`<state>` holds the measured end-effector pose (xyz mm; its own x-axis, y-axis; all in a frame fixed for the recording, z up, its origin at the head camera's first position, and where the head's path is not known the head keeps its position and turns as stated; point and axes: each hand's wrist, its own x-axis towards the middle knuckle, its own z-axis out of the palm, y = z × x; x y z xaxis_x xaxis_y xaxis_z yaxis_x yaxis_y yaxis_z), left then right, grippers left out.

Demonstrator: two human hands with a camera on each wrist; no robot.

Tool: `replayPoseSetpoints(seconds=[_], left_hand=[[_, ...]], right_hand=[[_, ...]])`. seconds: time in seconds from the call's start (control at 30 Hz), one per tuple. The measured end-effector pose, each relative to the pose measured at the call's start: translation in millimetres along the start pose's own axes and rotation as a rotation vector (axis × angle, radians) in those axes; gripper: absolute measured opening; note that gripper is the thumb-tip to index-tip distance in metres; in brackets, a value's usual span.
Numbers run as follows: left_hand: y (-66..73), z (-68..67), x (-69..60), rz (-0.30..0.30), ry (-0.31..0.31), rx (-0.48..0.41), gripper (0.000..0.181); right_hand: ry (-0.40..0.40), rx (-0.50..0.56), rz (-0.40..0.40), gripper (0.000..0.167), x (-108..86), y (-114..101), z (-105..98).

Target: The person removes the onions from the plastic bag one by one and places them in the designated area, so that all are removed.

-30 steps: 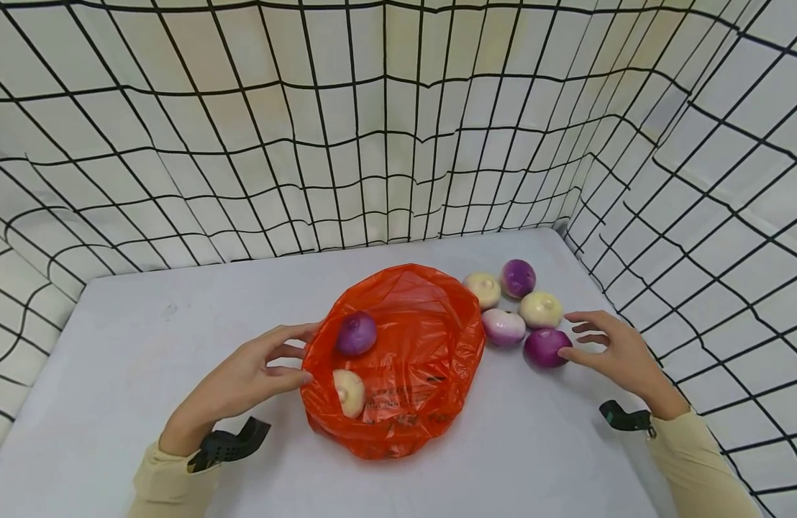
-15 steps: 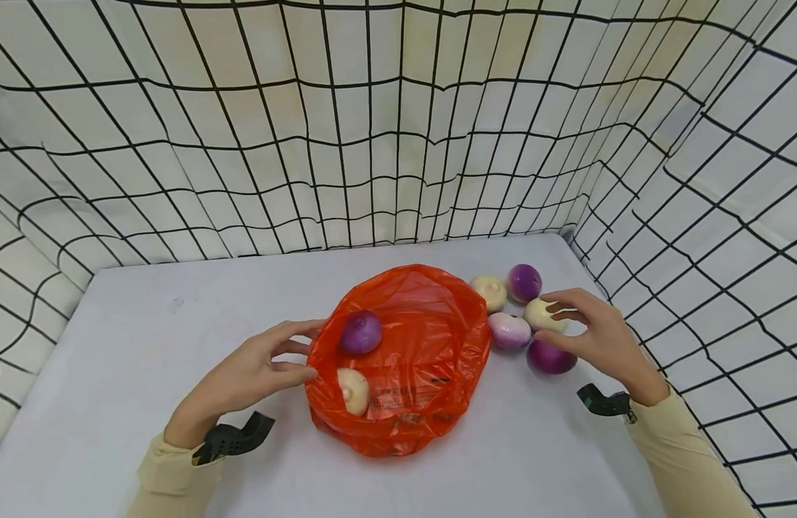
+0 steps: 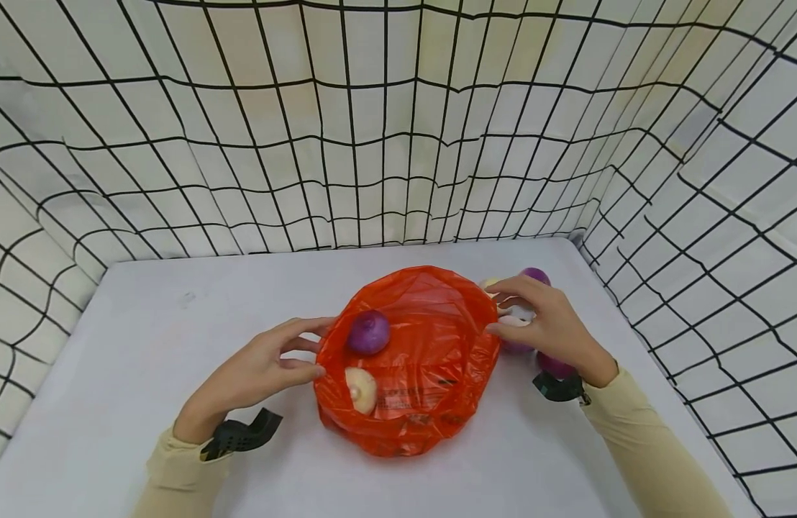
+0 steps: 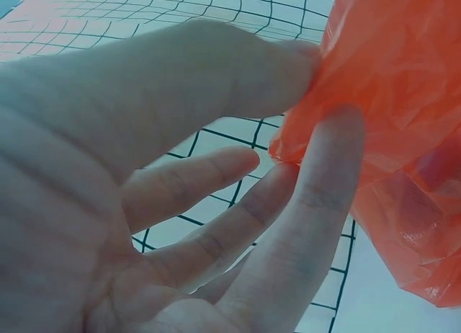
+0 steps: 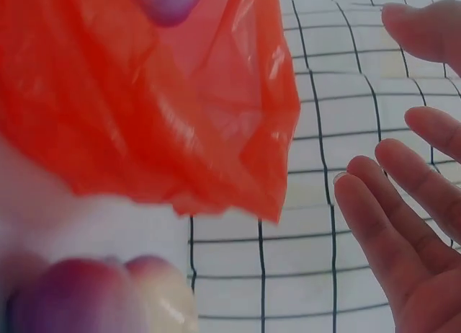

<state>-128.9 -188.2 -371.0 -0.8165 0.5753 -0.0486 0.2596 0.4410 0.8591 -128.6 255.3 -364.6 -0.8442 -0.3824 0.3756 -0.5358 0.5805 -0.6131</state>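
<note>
A red plastic bag (image 3: 411, 435) stands with its mouth spread wide on the white table. Inside lie a purple onion (image 3: 369, 332) and a peeled pale onion (image 3: 362, 391). My left hand (image 3: 256, 370) pinches the bag's left rim between thumb and fingertip, as the left wrist view shows. At the bag's right edge hovers my right hand (image 3: 550, 320), holding nothing; in the right wrist view its fingers (image 5: 378, 232) are spread and apart from the plastic. Behind and under that hand are several more onions, partly hidden, among them a purple one (image 3: 555, 365).
A black grid net (image 3: 385, 158) over white sheeting rises along the back and sides of the white table (image 3: 198, 302). Another purple onion (image 3: 537, 275) shows beyond my right hand, close to the back right corner.
My right hand has moved left from beside the rightmost purple onion, over the onions, to the bag's right rim. The left hand keeps its hold on the bag. The head view has shifted slightly.
</note>
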Motion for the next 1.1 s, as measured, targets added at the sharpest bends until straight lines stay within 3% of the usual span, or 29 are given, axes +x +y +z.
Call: replayPoseSetpoints(seconds=[0.5, 0.77, 1.1], left_hand=[[0.3, 0.4, -0.9, -0.027, -0.021, -0.010, 0.066], [-0.5, -0.4, -0.9, -0.009, -0.018, -0.010, 0.065], [-0.2, -3.2, -5.2, 0.038, -0.035, -0.020, 0.063]], right_hand=[[-0.107, 0.032, -0.044, 0.051, 40.4, -23.3, 41.2], [-0.161, 0.093, -0.140, 0.050, 57.1, -33.8, 73.6], [-0.323, 0.115, -0.176, 0.047, 68.2, -41.3, 107.9]])
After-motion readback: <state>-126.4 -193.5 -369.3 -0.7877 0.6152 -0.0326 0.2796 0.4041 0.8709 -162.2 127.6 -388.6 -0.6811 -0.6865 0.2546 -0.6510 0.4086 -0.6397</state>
